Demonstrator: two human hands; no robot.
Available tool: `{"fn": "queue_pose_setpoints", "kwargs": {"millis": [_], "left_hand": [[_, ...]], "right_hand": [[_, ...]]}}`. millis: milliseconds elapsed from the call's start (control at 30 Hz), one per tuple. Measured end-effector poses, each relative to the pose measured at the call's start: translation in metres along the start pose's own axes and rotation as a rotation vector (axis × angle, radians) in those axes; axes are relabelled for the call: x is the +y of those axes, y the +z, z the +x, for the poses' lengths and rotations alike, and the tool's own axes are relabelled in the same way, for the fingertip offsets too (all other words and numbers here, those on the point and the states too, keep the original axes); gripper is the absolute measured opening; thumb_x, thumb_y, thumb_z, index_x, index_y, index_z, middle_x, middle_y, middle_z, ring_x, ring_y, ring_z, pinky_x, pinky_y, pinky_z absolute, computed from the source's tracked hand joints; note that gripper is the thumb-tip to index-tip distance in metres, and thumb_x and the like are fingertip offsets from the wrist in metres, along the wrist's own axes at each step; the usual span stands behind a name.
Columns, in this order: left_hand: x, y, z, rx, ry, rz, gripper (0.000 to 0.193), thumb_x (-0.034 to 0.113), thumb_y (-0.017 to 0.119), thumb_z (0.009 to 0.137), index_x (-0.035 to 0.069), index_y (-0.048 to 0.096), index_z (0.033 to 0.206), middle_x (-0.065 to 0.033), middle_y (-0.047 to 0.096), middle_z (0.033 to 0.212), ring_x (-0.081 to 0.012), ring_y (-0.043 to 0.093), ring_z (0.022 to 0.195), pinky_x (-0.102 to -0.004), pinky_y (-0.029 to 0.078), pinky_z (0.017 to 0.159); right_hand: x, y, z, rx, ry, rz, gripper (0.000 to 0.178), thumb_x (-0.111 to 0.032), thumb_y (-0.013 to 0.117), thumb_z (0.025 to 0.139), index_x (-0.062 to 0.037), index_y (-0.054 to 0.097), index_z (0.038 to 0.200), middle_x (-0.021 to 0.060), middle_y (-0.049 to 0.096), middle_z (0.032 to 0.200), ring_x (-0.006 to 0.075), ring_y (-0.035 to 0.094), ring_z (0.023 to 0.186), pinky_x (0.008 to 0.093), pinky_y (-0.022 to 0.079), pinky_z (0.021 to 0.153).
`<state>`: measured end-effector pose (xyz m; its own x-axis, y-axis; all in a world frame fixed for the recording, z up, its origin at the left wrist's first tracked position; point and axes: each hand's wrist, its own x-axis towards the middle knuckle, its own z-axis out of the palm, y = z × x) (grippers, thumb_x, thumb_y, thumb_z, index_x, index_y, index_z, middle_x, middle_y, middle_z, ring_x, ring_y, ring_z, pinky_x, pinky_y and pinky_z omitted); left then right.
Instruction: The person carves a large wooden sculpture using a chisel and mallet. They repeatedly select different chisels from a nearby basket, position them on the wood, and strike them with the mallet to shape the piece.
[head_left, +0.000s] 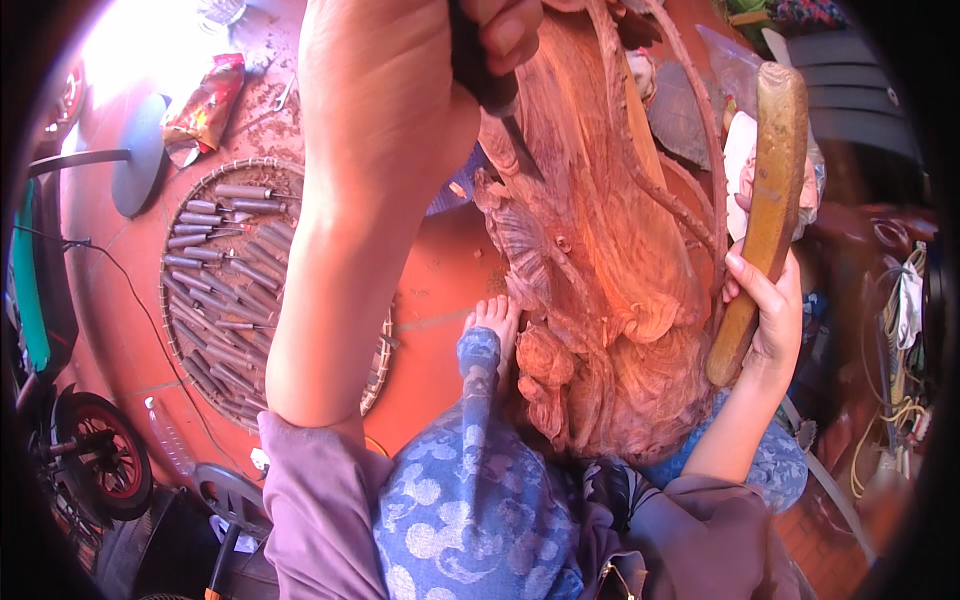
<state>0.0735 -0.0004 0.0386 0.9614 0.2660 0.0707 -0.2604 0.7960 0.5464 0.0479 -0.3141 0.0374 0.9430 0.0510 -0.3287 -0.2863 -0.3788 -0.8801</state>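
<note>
A large reddish-brown wood carving [625, 240] with flowing grain and carved folds stands between my knees. My left hand [400, 90] is raised over its left side, fingers closed around the dark handle of a carving chisel [482, 65]. The chisel's thin metal shaft slants down to the wood; its cutting tip is hard to make out. On the right side, my right hand [772, 310] grips the lower part of a long yellow-brown wooden mallet [770, 165], shaped like a club. The mallet is held upright beside the carving, apart from the chisel.
A round woven tray [172, 300] holding several dark-handled chisels lies on the red tiled floor at left. Behind it are a red packet [212, 100] and a blue-grey disc [140, 155]. A black wheel [100, 450] stands at lower left; cords [905, 410] hang at right.
</note>
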Motion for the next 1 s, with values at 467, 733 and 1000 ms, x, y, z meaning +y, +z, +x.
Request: {"fn": "queue_pose_setpoints", "kwargs": {"millis": [467,733,1000], "left_hand": [[-0.02,0.005,-0.002,-0.128,0.169,0.317,0.017,0.016,0.061,0.09,0.014,0.051,0.077,0.0066,0.037,0.059,-0.0037,0.033,0.047,-0.0209,0.026,0.044],[-0.025,0.003,0.0,-0.062,0.138,0.367,0.017,0.018,0.061,0.09,0.015,0.051,0.077,0.0092,0.032,0.055,-0.0037,0.028,0.043,-0.0224,0.021,0.04],[-0.018,0.009,0.0,0.03,0.089,0.308,0.011,0.019,0.065,0.087,0.012,0.058,0.083,0.0085,0.034,0.054,-0.0048,0.03,0.044,-0.0218,0.024,0.042]], "right_hand": [[0.002,0.0,0.0,0.021,-0.034,-0.026,0.055,-0.011,0.071,0.081,0.0,0.052,0.132,0.0004,0.055,0.081,0.007,0.05,0.061,0.0218,0.043,0.057],[0.004,-0.003,0.008,-0.076,-0.053,0.028,0.054,-0.011,0.071,0.082,-0.0001,0.052,0.131,-0.0008,0.055,0.078,0.0058,0.05,0.059,0.0207,0.043,0.055],[0.009,-0.012,0.014,-0.135,-0.05,-0.021,0.057,-0.015,0.072,0.082,-0.0022,0.051,0.133,0.0016,0.058,0.082,0.0067,0.052,0.058,0.0218,0.046,0.054]]}}
